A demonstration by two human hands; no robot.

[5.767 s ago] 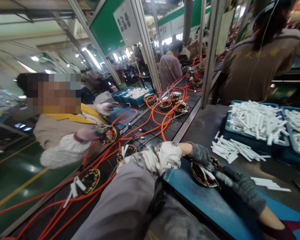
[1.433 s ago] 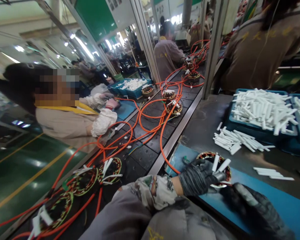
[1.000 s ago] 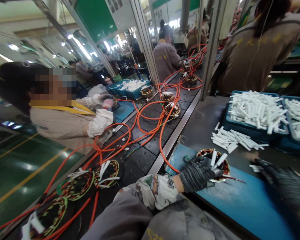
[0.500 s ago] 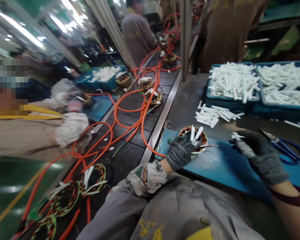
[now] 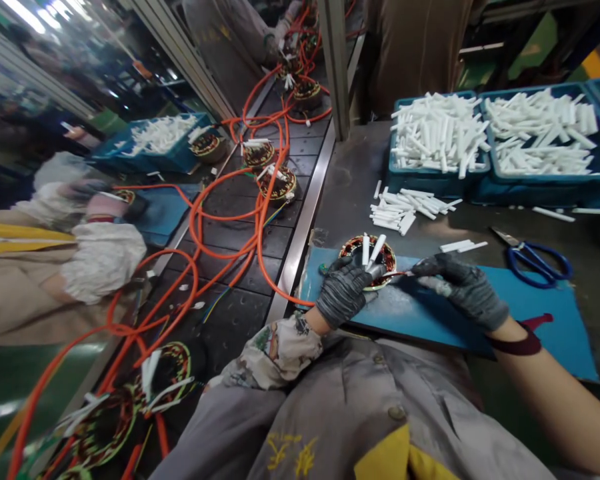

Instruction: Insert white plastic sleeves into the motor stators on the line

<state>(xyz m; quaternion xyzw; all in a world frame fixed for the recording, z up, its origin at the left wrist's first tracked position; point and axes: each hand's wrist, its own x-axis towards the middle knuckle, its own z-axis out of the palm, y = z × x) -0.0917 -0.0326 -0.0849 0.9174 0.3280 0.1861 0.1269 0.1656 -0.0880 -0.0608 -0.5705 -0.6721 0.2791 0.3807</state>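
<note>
Your left hand (image 5: pixel 345 290) is closed over the near-left rim of the wound ring (image 5: pixel 349 245), which sits at the left part of the blue mat (image 5: pixel 560 340) with two white tubes (image 5: pixel 366 250) standing up from it. Your right hand (image 5: pixel 463 288) has its fingertips drawn together at the outer end of the thin lead (image 5: pixel 401 273) that sticks out from the ring's right side; whether they actually pinch it, you can't tell from here. If the left fingers slacken while the lead is pulled, the ring could slide or turn on the mat. A pull that is too hard or sideways could bend or fray the lead, and thick glove tips make so fine a thing easy to miss. Your left fingers lie right beside the standing tubes, so a shift there may knock one loose. The orange cable (image 5: pixel 267 267) reaching the mat's left edge could snag. The scissors (image 5: pixel 516 248) lie with their blades near your right hand, so a careless backward sweep could catch them.
</note>
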